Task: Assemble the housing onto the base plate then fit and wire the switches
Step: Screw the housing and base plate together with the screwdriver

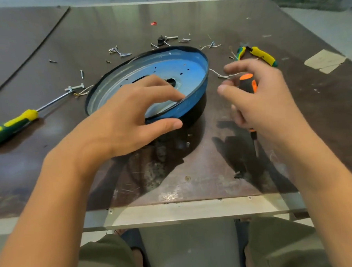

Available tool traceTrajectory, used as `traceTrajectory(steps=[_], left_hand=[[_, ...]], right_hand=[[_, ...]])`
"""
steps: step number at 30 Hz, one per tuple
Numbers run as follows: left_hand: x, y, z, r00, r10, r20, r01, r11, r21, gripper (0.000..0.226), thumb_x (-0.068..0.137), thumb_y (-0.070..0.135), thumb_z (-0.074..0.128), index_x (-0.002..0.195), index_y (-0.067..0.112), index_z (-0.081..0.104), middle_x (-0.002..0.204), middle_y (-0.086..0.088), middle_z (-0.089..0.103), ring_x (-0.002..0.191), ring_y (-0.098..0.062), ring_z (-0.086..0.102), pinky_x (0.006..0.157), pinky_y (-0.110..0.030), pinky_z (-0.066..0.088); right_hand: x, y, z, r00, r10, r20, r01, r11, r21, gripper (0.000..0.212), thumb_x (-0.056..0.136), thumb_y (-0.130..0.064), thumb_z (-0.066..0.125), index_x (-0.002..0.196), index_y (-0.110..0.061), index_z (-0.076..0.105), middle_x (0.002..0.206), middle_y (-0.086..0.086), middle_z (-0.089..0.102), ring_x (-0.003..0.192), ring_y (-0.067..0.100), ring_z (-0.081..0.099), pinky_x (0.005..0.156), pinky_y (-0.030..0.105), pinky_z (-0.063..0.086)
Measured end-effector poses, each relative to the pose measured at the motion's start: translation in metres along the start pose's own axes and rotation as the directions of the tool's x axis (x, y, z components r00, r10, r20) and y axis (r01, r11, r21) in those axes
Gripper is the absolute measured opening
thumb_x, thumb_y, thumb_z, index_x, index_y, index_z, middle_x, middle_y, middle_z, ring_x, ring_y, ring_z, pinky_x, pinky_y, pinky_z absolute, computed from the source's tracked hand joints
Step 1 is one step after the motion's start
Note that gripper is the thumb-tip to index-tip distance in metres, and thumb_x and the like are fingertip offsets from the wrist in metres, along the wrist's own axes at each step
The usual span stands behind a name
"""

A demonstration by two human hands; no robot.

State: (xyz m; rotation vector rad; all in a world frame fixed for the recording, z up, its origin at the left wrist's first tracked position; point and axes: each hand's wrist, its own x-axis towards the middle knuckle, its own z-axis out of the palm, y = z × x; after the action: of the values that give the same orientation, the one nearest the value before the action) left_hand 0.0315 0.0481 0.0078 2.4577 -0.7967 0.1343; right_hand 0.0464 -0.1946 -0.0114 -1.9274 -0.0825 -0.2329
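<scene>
The left hand (127, 117) grips dish (188, 68), right hand (271, 101) screwdriver (247, 84).

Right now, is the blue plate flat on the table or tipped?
Tipped. The blue plate has its right side raised, left edge low; the left hand grips it.

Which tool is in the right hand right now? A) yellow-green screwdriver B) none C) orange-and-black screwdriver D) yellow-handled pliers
C: the right hand holds the orange-and-black-handled screwdriver, tip down. The yellow-and-green-handled screwdriver and the yellow-handled pliers lie on the brown table, and the left hand grips the rim of the blue round metal plate.
</scene>
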Motion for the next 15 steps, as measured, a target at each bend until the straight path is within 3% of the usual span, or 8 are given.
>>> traceTrajectory(steps=[2,4,5,7,9,11,14,15], left_hand=[[0.0,-0.001,0.0,0.999,0.002,-0.036,-0.003,1.0,-0.023,0.041,0.089,0.044,0.067,0.124,0.023,0.065,0.123,0.007,0.06,0.115,-0.01,0.057,0.101,-0.04,0.046],[0.001,-0.001,-0.001,0.997,-0.009,-0.076,0.006,0.999,-0.043,0.043,0.087,0.042,0.065,0.124,0.02,0.065,0.12,0.006,0.062,0.113,-0.009,0.059,0.099,-0.038,0.047],[0.001,0.0,-0.002,0.995,-0.011,-0.095,0.007,0.999,-0.045,0.043,0.087,0.041,0.065,0.124,0.019,0.065,0.119,0.006,0.062,0.111,-0.009,0.059,0.098,-0.036,0.047],[0.002,0.002,-0.004,0.992,-0.018,-0.123,0.013,0.999,-0.041,0.045,0.088,0.04,0.063,0.127,0.017,0.063,0.119,0.006,0.063,0.111,-0.008,0.059,0.098,-0.035,0.047],[0.003,0.004,-0.007,0.986,-0.041,-0.164,0.033,0.998,-0.052,0.048,0.089,0.041,0.061,0.13,0.016,0.062,0.121,0.006,0.063,0.114,-0.007,0.058,0.1,-0.036,0.046],[0.003,0.006,-0.009,0.975,-0.062,-0.212,0.047,0.996,-0.077,0.046,0.09,0.042,0.059,0.128,0.016,0.062,0.12,0.009,0.064,0.113,-0.005,0.059,0.101,-0.033,0.046],[0.001,0.012,-0.013,0.96,-0.125,-0.25,0.066,0.97,-0.233,0.035,0.095,0.043,0.051,0.121,0.022,0.065,0.104,0.02,0.066,0.099,0.009,0.059,0.087,-0.013,0.044],[0.001,0.013,-0.016,0.956,-0.154,-0.248,0.074,0.949,-0.307,0.033,0.099,0.041,0.046,0.119,0.024,0.066,0.103,0.019,0.068,0.098,0.007,0.061,0.085,-0.013,0.045]], right_hand=[[-0.003,0.001,0.004,0.957,0.26,0.126,-0.28,0.945,0.17,0.036,0.091,-0.022,0.07,0.123,-0.02,0.055,0.093,0.027,0.063,0.04,0.014,0.047,0.036,0.019,0.033],[-0.008,-0.002,0.012,0.892,0.335,0.302,-0.41,0.882,0.231,0.033,0.093,-0.024,0.067,0.117,-0.005,0.055,0.103,0.046,0.054,0.043,0.016,0.041,0.035,0.02,0.027],[-0.01,-0.002,0.016,0.871,0.316,0.376,-0.432,0.858,0.278,0.039,0.095,-0.023,0.065,0.116,0.007,0.052,0.099,0.045,0.052,0.043,0.016,0.039,0.035,0.02,0.026],[-0.014,-0.003,0.026,0.843,0.275,0.463,-0.477,0.779,0.406,0.044,0.096,-0.017,0.061,0.115,0.019,0.046,0.091,0.029,0.053,0.039,0.01,0.04,0.033,0.017,0.024],[-0.016,-0.005,0.035,0.845,0.245,0.475,-0.484,0.728,0.485,0.036,0.096,-0.015,0.061,0.113,0.015,0.051,0.081,0.018,0.049,0.038,0.007,0.04,0.033,0.017,0.022],[-0.016,-0.008,0.042,0.868,0.205,0.452,-0.446,0.719,0.533,0.039,0.096,-0.014,0.061,0.119,0.016,0.05,0.089,0.015,0.048,0.04,0.007,0.04,0.033,0.017,0.022],[-0.014,-0.011,0.046,0.911,0.163,0.378,-0.375,0.707,0.6,0.032,0.096,-0.009,0.059,0.12,0.012,0.055,0.099,0.013,0.045,0.042,0.008,0.043,0.033,0.016,0.023],[-0.014,-0.012,0.047,0.919,0.154,0.363,-0.36,0.703,0.613,0.03,0.096,-0.008,0.059,0.119,0.011,0.057,0.098,0.014,0.046,0.043,0.009,0.046,0.033,0.016,0.024]])
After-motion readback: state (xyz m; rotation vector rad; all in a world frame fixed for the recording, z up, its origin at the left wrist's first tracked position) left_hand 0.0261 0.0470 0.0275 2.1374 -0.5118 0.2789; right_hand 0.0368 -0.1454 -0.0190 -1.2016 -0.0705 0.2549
